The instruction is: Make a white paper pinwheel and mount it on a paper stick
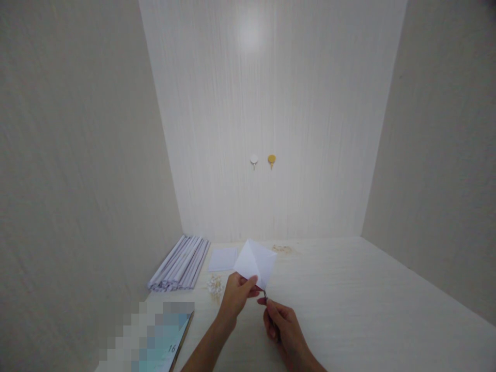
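Note:
My left hand (239, 294) pinches a folded white sheet of paper (253, 261) near its lower edge, thumb on top. The sheet is tilted like a diamond, with creases meeting inside it. My right hand (282, 325) is closed around a slim dark metal tool (265, 295), whose tip touches or lies very close to the paper's bottom corner. Most of the tool is hidden in the palm, so its exact kind is unclear. A cluster of small white and tan pieces (215, 285) lies left of my left hand.
Rolled white paper tubes (180, 263) lie bundled at the left wall. Flat white sheets (223, 259) rest behind my left hand. A partly pixelated calendar (166, 341) is at front left. Tan bits (282, 249) lie near the back wall, below a white hook (254, 159) and yellow hook (272, 159).

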`<state>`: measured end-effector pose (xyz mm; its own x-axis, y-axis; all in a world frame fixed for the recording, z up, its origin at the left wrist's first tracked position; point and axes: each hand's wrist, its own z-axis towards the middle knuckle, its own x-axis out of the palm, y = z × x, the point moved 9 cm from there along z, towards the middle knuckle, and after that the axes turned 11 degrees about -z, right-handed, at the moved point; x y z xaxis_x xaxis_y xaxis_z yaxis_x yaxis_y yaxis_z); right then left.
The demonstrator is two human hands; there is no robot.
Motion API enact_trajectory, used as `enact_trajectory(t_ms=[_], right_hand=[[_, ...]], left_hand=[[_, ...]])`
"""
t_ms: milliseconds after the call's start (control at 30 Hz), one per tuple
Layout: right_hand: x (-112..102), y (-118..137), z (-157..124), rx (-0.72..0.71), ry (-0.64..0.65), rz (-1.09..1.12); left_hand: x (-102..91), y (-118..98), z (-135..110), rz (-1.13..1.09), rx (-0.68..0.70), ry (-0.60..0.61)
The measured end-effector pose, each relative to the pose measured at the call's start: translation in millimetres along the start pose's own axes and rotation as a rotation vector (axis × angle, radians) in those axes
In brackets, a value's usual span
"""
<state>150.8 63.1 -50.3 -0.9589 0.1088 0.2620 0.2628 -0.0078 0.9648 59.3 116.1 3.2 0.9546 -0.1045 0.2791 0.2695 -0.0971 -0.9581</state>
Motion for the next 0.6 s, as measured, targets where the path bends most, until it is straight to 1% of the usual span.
enact_trajectory(t_ms=[200,400,600], right_hand=[[-1.1,-1.7,0.7,0.01,-0.01,0.01],[-2.1,-2.4,1.7,0.005,-0.015,0.006],[-3.1,-1.9,1.5,0.0,-0.022,-0.013]], left_hand=[[-1.2,-0.3,-0.7,0.001,0.001,-0.024],[0.4,-3.5,-3.7,-0.005,0.007,-0.021],[0.6,-0.1,-0.9,0.001,0.001,0.001]])
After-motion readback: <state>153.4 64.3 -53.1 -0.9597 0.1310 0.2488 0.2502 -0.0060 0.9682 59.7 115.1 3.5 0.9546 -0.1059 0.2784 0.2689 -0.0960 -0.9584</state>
